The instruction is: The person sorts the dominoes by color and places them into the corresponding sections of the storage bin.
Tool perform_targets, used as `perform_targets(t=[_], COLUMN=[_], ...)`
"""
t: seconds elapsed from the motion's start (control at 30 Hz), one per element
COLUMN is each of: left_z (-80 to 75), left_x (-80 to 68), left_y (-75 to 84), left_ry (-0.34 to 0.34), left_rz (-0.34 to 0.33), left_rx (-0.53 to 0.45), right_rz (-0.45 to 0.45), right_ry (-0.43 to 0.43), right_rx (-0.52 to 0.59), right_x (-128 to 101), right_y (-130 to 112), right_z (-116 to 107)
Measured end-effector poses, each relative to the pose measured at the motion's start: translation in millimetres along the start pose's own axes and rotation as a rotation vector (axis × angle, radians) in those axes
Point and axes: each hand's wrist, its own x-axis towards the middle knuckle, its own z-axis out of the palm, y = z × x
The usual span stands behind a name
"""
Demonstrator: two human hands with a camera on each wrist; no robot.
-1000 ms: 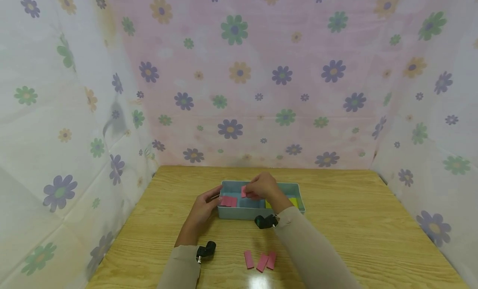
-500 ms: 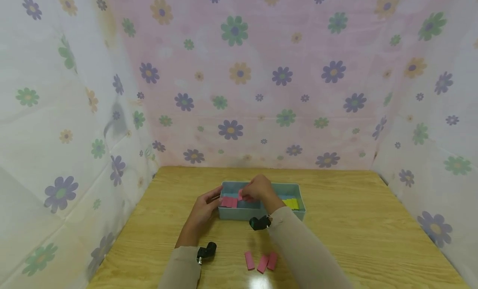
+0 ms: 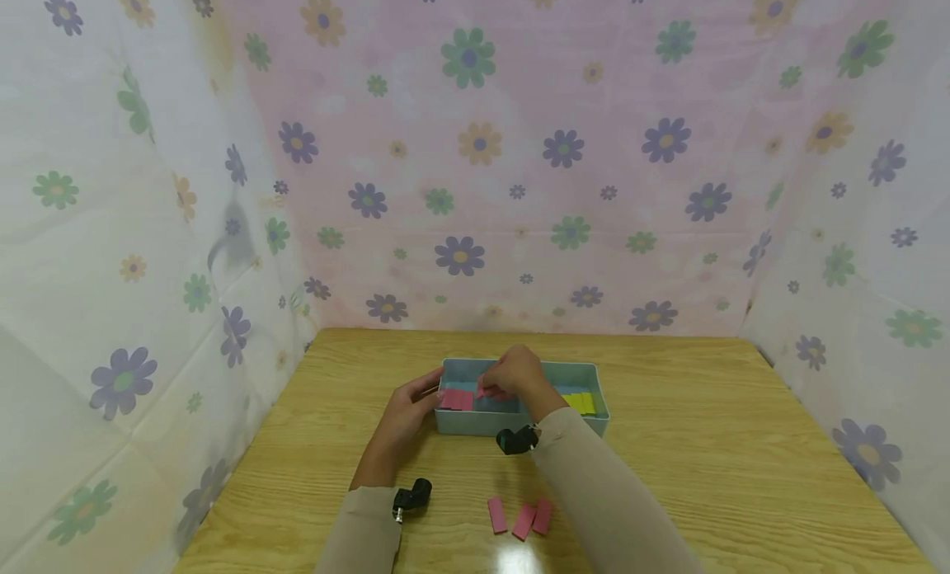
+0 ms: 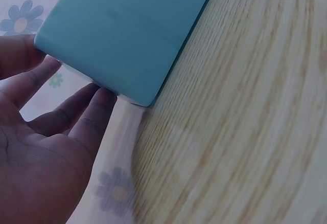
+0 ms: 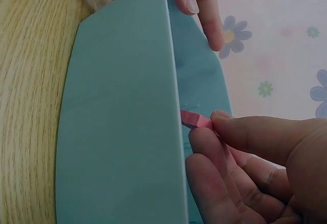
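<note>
On the wooden table, going left to right: the left hand is laid against the left end of the light blue box, fingers straight and relaxed, nothing gripped — the wrist view shows the fingertips touching the box corner. Pink blocks are seen lying inside at the box's left end. Just right of those, a pink block is pinched between thumb and fingers of the right hand, held over the box's near wall. Much of the box's middle is hidden by that hand. Yellow blocks are stacked at the right end. Three loose pink blocks are left on the table nearer the person, between the beige sleeves — well apart from the box.
</note>
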Motion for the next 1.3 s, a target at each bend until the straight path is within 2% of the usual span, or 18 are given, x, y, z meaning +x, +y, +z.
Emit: perform_targets(t=[0.7,0.93,1.3], left_z=[-1.0,-0.6,-0.7], left_x=[-0.4,-0.8,-0.9], left_y=[1.7,1.6,0.7], left_ry=[-0.009,-0.007,-0.01], left_rz=[-0.003,-0.014,-0.029], left_rx=[0.036,0.019,0.003], right_rz=[-0.002,0.017,-0.01], right_ry=[0.01,0.012,0.01], right_rx=[-0.033,-0.031,-0.044], right_x=[-2.5,0.0,-1.4], right_y=[-4.2,-4.2,-3.3], right_z=[3.0,4.2,3.9])
